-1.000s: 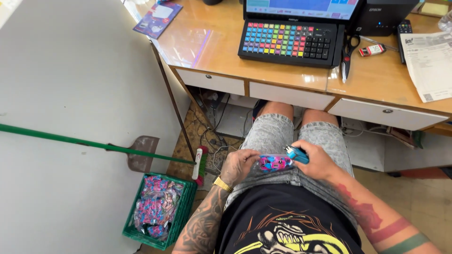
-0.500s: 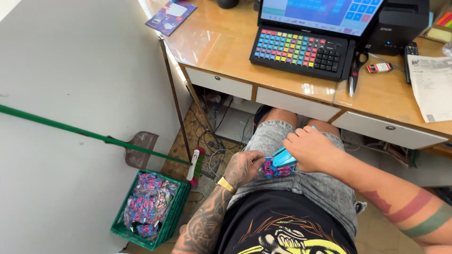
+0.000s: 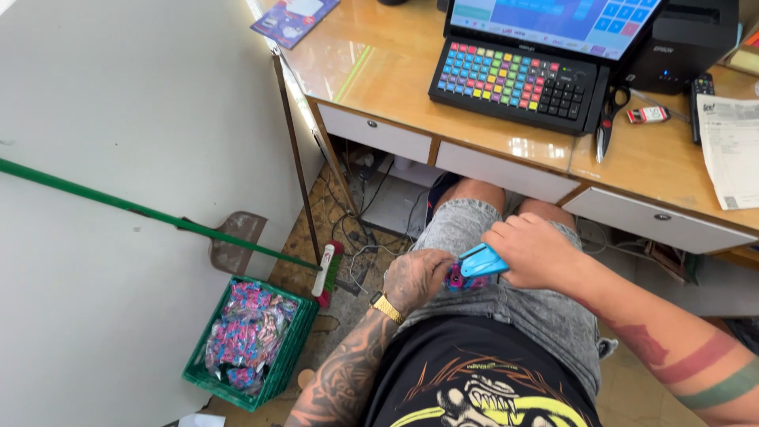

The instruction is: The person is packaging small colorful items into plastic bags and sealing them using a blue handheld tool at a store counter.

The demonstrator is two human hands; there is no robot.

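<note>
While seated at the wooden desk, the person works in the lap, on grey denim shorts — both hands meet there over one small item. The left hand is curled shut around a small pink-and-blue packet, knuckles up, wrist with a gold watch turned toward the floor side. The right hand grips a light-blue handheld tool, fingers wrapped tight, tool nose pointing left into the packet and touching it or nearly so; exact contact is hidden by the fingers. The tool's long axis runs roughly left-right, tilted slightly up toward the right hand. The packet sits between the two hands, mostly covered by the left, so its own axis cannot be told. Both hands are equally on it; the left is the holder, the right brings the tool in from the right side. The right forearm comes in from lower right, bent at the elbow; the left forearm rises from below, close to the torso. On the desk well ahead: a keyboard with coloured keys, a touchscreen, scissors, a printed paper. Down on the left floor — a green crate with a bag of similar colourful packets, and a green-handled broom leaning across the wall.
</note>
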